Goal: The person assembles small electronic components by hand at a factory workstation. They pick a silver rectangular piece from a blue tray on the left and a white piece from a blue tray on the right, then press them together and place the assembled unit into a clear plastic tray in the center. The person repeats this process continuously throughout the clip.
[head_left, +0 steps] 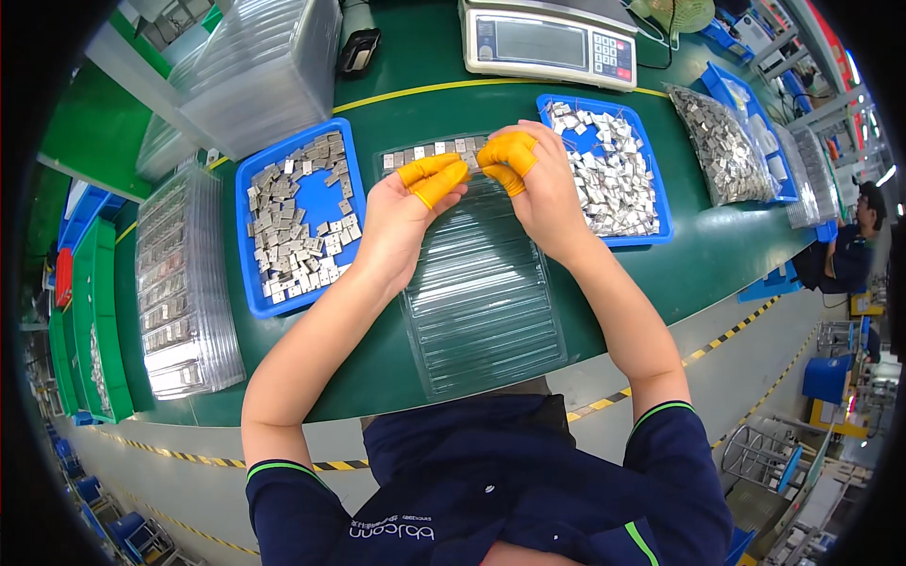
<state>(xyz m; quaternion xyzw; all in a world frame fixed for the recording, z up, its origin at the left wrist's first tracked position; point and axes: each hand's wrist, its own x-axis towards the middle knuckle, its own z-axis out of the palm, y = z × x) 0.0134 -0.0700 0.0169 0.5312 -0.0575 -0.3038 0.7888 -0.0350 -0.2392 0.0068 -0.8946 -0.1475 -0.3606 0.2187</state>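
Note:
A clear plastic tray (486, 311) with long ridged slots lies in front of me on the green table. Small flat silver metal parts (418, 152) stand in a row in its far slot. Over that row my left hand (408, 203) and my right hand (543, 189) meet, with yellow finger covers on the thumbs and forefingers. Both are closed at the fingertips; whatever lies between them is hidden or too small to name. A blue bin (247, 247) of similar grey parts sits to the left. Another blue bin (663, 203) with whiter, shinier parts is at the right.
A digital scale (552, 45) stands at the back. Stacked clear trays (179, 283) sit at the left, with a taller stack (255, 75) behind. A bag of parts (722, 146) lies at the right. Someone else (854, 241) sits at the far right.

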